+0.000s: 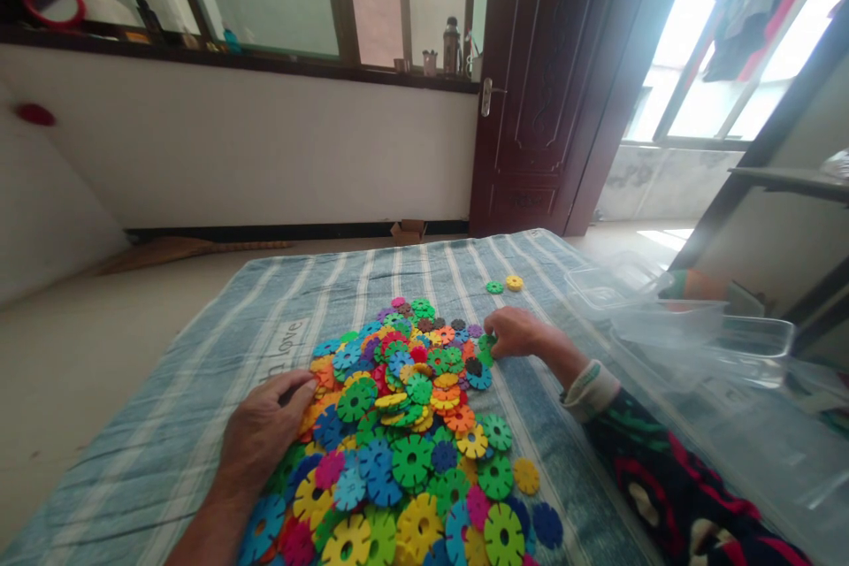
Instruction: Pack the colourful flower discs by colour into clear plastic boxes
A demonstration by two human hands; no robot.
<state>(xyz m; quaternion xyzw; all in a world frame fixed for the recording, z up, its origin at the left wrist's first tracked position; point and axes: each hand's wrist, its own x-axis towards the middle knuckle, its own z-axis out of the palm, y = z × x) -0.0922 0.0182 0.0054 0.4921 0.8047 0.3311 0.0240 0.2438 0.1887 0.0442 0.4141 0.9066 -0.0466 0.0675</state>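
A large heap of flat plastic notched discs [411, 460] in many colours lies on a striped blue cloth. My left hand [262, 424] rests against the heap's left edge, its fingers curled in by some orange discs [324, 376]; what they hold, if anything, is hidden. At the heap's far right edge, my right hand [521, 333] pinches a green disc [486, 343] between thumb and fingers. Just beyond that hand, a loose green disc [494, 287] and a yellow disc [514, 282] lie side by side on the cloth.
Clear plastic containers [703, 327] stand along the right side of the striped cloth [218, 354]. Past its far edge are a small cardboard box [409, 232] and a broom [179, 252] on the floor, and a dark red door [537, 88].
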